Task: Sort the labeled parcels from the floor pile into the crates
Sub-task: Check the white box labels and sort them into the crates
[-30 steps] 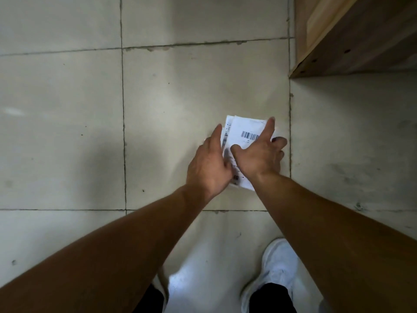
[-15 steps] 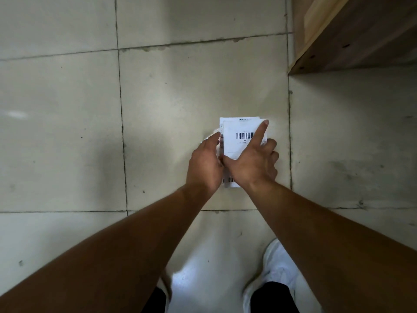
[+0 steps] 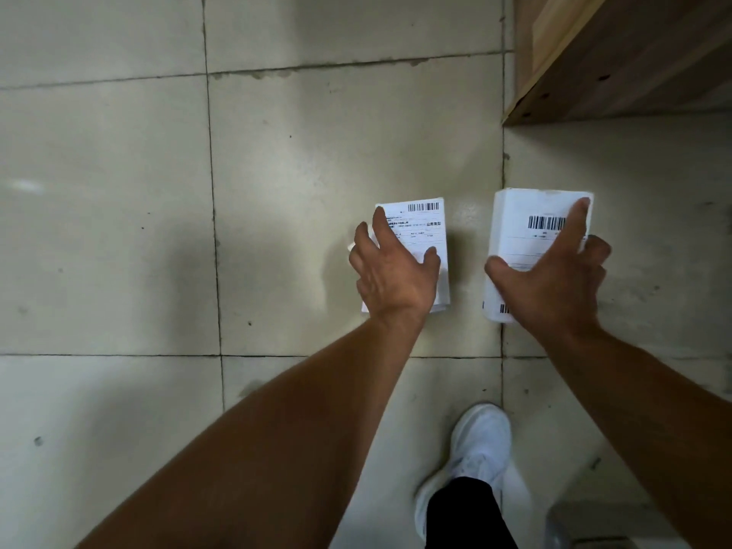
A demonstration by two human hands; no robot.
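Two white parcels with barcode labels are held above the tiled floor, one in each hand. My left hand (image 3: 390, 271) grips the smaller left parcel (image 3: 426, 231), thumb on its label face and fingers round its left edge. My right hand (image 3: 554, 283) grips the larger right parcel (image 3: 527, 231), thumb at its left side and index finger laid across the label near the barcode. Both labels face up. No floor pile and no crate that I can make out appear in this view.
A wooden shelf or bench (image 3: 618, 57) juts in at the top right, its corner just above the right parcel. My white shoe (image 3: 475, 449) and dark trouser leg stand on the pale floor tiles (image 3: 119, 231) below. A grey object (image 3: 586, 525) shows at the bottom right.
The two parcels were stacked together between both hands; now they are separated, my left hand carrying one to the left and my right hand the other to the right.
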